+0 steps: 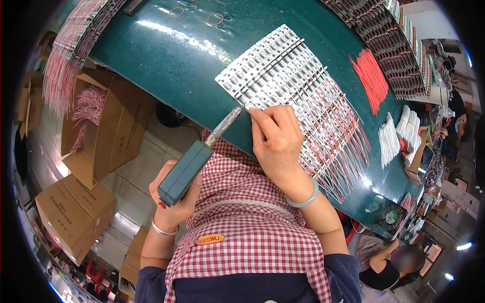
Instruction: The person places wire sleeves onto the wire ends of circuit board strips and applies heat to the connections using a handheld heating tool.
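Note:
My left hand (174, 189) is wrapped round the dark teal body of a gun-shaped tool (185, 171). Its silver barrel slants up and away, and the tip ends beside the near left edge of a panel of white circuit boards (275, 68). Right by that tip, my right hand (278, 136) is pinched at the panel's edge, thumb against forefinger; whatever lies between them is too small to make out. Rows of red and white wires (336, 136) run from the boards toward the near right, partly behind my right hand and wrist.
The green table (166, 55) carries two rubber bands (215, 19), a bundle of red wires (371, 81), white wires (388, 141) and stacked board panels (394, 55). A small fan (391, 217) stands at the right. Cardboard boxes (76, 212) sit left; a co-worker (389, 265) sits lower right.

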A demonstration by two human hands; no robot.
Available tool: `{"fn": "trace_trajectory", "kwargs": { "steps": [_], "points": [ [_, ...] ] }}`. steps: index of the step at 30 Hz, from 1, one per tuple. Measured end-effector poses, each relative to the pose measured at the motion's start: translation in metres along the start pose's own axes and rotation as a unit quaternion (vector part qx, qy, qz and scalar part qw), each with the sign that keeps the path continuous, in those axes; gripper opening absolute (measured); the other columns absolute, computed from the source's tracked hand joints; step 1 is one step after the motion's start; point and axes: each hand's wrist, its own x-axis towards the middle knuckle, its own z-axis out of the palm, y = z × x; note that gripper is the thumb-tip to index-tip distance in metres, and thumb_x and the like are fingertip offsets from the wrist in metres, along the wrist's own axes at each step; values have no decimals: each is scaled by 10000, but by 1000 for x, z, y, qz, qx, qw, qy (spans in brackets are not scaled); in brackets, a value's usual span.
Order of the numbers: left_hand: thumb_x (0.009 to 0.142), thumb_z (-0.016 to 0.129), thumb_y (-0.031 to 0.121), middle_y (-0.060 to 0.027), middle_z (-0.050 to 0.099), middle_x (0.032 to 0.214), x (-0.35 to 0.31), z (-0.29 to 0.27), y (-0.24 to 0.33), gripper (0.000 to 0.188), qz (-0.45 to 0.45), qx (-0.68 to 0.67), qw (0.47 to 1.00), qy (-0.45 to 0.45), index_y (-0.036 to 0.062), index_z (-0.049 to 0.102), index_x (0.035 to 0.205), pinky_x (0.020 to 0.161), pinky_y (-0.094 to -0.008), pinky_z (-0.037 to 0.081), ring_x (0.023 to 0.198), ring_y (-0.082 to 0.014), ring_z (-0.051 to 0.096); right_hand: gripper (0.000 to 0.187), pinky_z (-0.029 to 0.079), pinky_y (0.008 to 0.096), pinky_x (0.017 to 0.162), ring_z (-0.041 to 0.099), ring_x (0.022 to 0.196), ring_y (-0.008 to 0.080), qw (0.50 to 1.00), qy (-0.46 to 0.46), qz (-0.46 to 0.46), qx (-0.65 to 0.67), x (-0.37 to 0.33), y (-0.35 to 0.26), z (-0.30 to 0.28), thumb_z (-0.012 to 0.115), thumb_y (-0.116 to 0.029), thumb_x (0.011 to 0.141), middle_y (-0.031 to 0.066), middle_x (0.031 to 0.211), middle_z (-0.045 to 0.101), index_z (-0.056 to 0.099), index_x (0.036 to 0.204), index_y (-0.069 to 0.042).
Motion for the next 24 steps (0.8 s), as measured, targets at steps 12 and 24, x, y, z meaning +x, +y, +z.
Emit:
{"fn": "trace_trajectory", "kwargs": {
  "steps": [12,24],
  "points": [
    [822,714,-58,-58,654,963,-12,-3,0,375,-88,-147,983,65,-30,630,1186,565,-225,456,682,-88,563,127,477,363,674,574,789,262,1000,-14,0,19,10,-8,-17,716,-11,784,86,832,581,699,910,-24],
    [813,770,14,-54,735,943,11,17,26,256,-56,-193,972,125,-30,698,1055,764,-242,532,822,-105,673,405,465,421,898,568,1047,344,940,10,38,-339,46,199,-118,730,-47,786,158,1121,603,641,1174,26]
  ]
}}
